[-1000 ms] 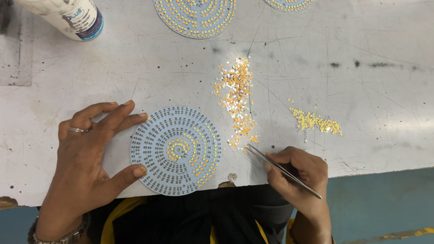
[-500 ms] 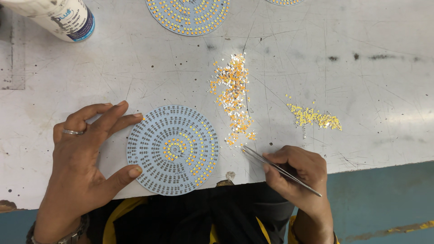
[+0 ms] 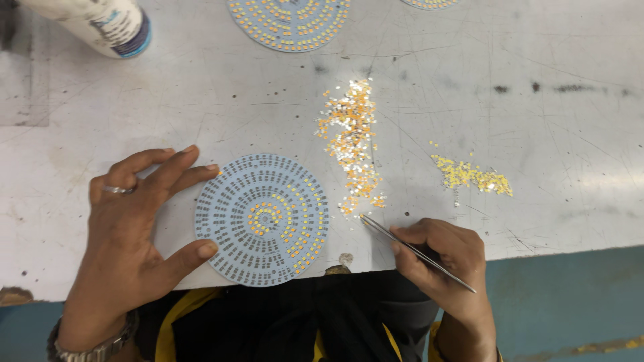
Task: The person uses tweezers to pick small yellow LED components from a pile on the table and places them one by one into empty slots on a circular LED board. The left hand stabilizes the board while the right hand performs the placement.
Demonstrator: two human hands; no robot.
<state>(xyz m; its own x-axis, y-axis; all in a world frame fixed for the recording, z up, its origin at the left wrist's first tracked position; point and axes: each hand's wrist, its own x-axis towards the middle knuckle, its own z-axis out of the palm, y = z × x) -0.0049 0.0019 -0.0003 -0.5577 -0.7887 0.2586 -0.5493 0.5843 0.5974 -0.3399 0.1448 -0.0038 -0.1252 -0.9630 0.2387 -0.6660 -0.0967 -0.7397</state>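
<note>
White bottle (image 3: pixel 100 27) and two upper round boards (image 3: pixel 290 23) cut off by top edge, tweezer tips (image 3: pixel 365 218) too fine to tell.

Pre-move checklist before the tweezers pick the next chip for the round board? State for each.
1. Round board steadied: ok, the left hand touches its rim with fingers and thumb.
2. Tweezers gripped: ok, held in the right hand, tips pointing at the near end of the orange chip pile.
3. Tips free of a chip: cannot tell, too small to see.
4. Chip supply: ok, the orange pile and a smaller yellow pile lie on the table.
5. Empty pads left on the board: ok, only the centre rings and the lower right edge show chips.
6. Board fully on the table: not ok, its near edge overhangs the table edge slightly.
</note>
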